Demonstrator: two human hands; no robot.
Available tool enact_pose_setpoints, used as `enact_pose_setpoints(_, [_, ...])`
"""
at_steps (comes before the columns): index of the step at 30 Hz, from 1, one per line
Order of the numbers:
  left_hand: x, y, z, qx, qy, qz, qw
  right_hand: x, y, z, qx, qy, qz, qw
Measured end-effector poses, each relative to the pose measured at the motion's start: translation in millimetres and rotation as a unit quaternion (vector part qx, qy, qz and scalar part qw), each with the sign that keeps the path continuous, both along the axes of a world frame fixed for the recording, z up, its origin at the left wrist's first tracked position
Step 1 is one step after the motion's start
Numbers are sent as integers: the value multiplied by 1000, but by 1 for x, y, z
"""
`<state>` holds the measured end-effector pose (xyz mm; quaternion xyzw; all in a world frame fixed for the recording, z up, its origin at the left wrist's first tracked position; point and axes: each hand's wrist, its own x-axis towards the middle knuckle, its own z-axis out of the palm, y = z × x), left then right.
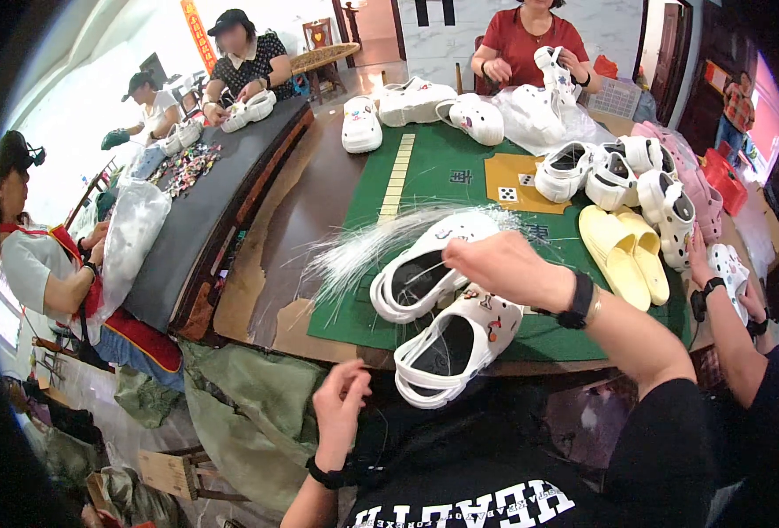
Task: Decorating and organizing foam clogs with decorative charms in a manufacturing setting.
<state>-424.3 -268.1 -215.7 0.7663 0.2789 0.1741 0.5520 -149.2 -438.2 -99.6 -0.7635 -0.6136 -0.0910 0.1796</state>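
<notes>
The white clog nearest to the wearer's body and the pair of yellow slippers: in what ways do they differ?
Colour: the clog is white with small coloured charms; the slippers are pale yellow and look plain.
Back: the clog has a heel strap; the slippers show none.
Place: the clog's heel reaches past the near edge of the green mat in this view; the slippers lie on it.
Both are footwear.
</notes>
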Motion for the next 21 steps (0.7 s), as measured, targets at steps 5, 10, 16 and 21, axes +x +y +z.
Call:
enact_pose_setpoints(5, [38, 5, 44, 145, -107, -51, 982, -36, -43, -20, 75, 142, -85, 983])
enact_pose_setpoints(10, [107, 16, 52, 443, -81, -101, 887, -90, -42, -41, 98, 87, -132, 983])
enact_pose_setpoints(16, [123, 32, 41, 421, -56, -94, 901, -81, -35, -56, 118, -74, -178, 974])
enact_pose_setpoints(21, [68, -17, 49, 435, -40, -42, 898, -58, -38, -48, 168, -80, -194, 963])
